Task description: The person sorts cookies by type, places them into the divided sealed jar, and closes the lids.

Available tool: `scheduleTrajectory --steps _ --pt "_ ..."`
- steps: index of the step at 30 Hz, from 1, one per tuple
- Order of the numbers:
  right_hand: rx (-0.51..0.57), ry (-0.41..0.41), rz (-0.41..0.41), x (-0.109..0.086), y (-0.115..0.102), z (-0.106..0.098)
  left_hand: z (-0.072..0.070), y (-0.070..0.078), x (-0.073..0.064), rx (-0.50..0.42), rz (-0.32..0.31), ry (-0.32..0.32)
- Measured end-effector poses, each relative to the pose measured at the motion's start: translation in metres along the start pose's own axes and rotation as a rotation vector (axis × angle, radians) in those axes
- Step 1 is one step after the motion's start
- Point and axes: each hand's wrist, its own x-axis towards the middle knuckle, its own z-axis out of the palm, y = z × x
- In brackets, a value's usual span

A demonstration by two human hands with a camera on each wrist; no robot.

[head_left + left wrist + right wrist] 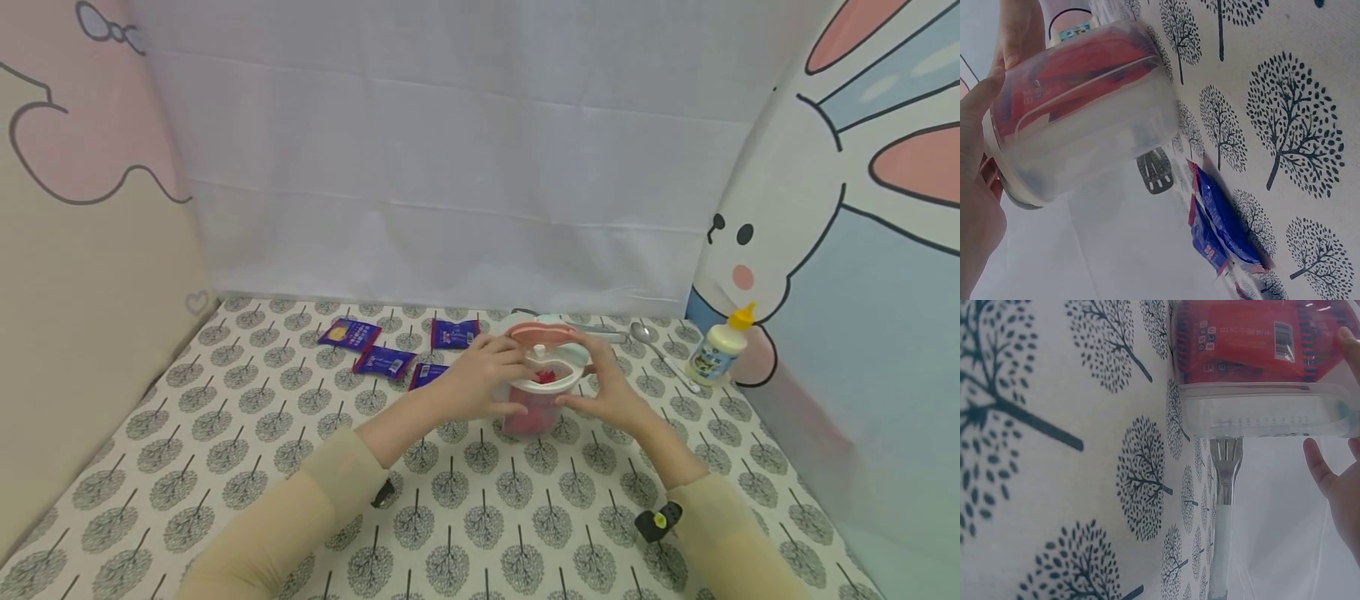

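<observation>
A clear plastic canister (528,417) stands on the patterned cloth in front of me, with a red packet (1241,340) inside one half of it. Its other half looks pale and see-through in both wrist views. On top is a lid with a white rim, a small white knob (540,351) and a pink part (542,335) at the back. My left hand (483,379) grips the lid's left side, fingers over the top and thumb low on the front. From the right, my right hand (611,392) holds the rim, thumb in front and fingers behind.
Several blue snack packets (453,333) lie left of the canister. Behind it rests a slotted turner (1227,462) with a grey handle. To the right are a metal spoon (663,357) and a squeeze bottle (718,350) with a yellow nozzle, close to the side wall (862,400).
</observation>
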Motion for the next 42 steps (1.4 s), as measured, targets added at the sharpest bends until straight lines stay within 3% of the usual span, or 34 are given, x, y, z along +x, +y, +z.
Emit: scheduleTrajectory --steps 3,6,8,10,13,15,18,22,25,31,38,42 --pt "-0.002 -0.004 0.0 0.0 0.001 0.0 -0.002 0.002 0.001 0.024 -0.016 -0.044" --pt "-0.005 -0.017 0.01 0.0 0.001 0.0 -0.003 0.002 0.0 0.01 0.002 -0.019" --pt "-0.006 -0.023 0.014 0.0 0.001 0.0 -0.002 0.0 -0.002 -0.032 0.039 0.071" --pt "-0.003 -0.019 0.008 0.0 0.001 -0.001 -0.002 -0.003 -0.005 -0.058 0.07 0.208" --pt "-0.007 -0.003 -0.021 -0.001 0.001 -0.001 -0.003 -0.006 -0.008 -0.079 0.066 0.391" --pt "-0.013 0.008 -0.038 -0.002 0.001 -0.001 -0.005 -0.006 -0.01 -0.086 0.024 0.428" --pt "-0.019 -0.002 -0.037 -0.002 0.002 -0.001 -0.004 -0.008 -0.013 -0.15 -0.011 0.374" --pt "-0.042 -0.026 -0.07 -0.006 0.017 0.001 0.001 -0.011 -0.018 -0.223 -0.002 0.284" --pt "-0.087 -0.043 -0.102 -0.008 0.031 0.002 0.003 -0.011 -0.019 -0.228 0.021 0.271" --pt "-0.106 -0.078 -0.112 -0.009 0.034 0.0 0.006 -0.014 -0.021 -0.283 0.046 0.272" --pt "0.004 -0.095 0.028 -0.009 0.023 -0.002 0.007 -0.014 -0.023 -0.327 0.021 0.237" --pt "0.01 -0.055 0.077 -0.008 0.017 0.002 0.009 -0.014 -0.022 -0.325 0.032 0.243"
